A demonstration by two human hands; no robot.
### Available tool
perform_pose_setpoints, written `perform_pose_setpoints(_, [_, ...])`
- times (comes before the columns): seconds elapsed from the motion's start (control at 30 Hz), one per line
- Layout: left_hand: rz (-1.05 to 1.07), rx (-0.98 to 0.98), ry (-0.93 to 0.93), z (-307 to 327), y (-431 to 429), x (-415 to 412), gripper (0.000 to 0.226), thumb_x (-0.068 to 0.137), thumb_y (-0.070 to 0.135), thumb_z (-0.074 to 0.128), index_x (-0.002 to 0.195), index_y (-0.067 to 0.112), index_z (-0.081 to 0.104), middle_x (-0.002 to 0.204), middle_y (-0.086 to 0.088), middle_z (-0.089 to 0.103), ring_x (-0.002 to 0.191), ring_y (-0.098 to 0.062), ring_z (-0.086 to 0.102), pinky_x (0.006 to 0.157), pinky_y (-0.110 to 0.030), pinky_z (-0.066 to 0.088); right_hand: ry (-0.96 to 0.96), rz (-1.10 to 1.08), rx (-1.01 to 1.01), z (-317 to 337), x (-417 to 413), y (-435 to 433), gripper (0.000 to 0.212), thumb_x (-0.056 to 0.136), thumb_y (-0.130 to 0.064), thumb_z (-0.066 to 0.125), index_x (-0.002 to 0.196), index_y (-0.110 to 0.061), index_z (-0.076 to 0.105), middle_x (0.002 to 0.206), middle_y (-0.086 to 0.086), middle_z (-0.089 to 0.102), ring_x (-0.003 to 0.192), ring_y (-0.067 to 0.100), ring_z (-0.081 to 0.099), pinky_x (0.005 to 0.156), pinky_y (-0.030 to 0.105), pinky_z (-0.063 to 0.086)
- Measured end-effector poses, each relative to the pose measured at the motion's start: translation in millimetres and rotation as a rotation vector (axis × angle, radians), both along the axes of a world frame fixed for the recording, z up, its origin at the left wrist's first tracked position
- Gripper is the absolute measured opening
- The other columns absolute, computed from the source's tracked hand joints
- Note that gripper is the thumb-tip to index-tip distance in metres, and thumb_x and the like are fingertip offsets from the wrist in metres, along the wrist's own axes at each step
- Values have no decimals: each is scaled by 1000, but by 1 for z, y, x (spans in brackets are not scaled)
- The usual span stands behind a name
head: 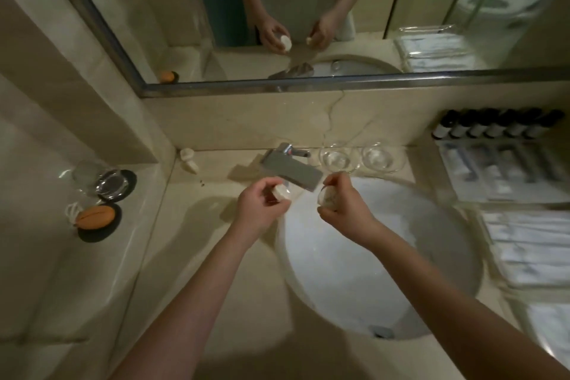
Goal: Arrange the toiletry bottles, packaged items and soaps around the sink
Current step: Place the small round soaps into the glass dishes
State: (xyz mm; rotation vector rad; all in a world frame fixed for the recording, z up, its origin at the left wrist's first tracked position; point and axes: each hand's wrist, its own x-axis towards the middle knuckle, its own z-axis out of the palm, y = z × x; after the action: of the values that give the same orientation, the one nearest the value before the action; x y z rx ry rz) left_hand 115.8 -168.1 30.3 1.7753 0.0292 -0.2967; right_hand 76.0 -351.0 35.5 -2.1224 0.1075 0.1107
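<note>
While hands (296,203) grip unlabelled soaps (328,196), mirrored shirt print unreadable.

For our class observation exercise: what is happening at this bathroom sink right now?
A person stands at the sink, both hands raised by the faucet. The left hand holds a small pale round item, probably a soap or small container, and the right hand holds another. Two glass dishes sit behind the basin, dark bottles line the right wall, and an orange soap rests on the left ledge.
</note>
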Motion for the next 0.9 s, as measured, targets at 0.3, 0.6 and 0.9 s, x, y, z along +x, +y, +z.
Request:
perform_pose_setpoints(0.3, [-179, 92, -31, -9, -121, 16, 38, 71, 3, 74, 99, 23, 59, 98, -4, 65, 89, -21, 65, 86, -35, 52, 65, -94, -195, -16, 7, -127, 46, 77, -7, 72, 119, -7, 52, 120, 9, 47, 104, 22, 50, 80, 17, 34])
perform_pose_setpoints(0.6, [-299, 294, -60, -31, -200, 73, 62, 70, 5, 75, 126, 10, 48, 105, 1, 56, 97, -14, 54, 88, -29, 47, 21, -98, -361, -43, 78, -197, 53, 77, -7, 70, 127, -9, 55, 126, 11, 57, 116, 27, 52, 97, 29, 39])
perform_pose_setpoints(0.9, [-348, 438, -48, -68, -224, 119, 66, 68, 5, 77, 127, 12, 48, 122, -4, 63, 112, -18, 58, 90, -23, 41, 76, 35, -571, -77, 121, -210, 46, 80, -18, 63, 125, -23, 58, 122, 7, 62, 123, 26, 43, 98, 37, 39])
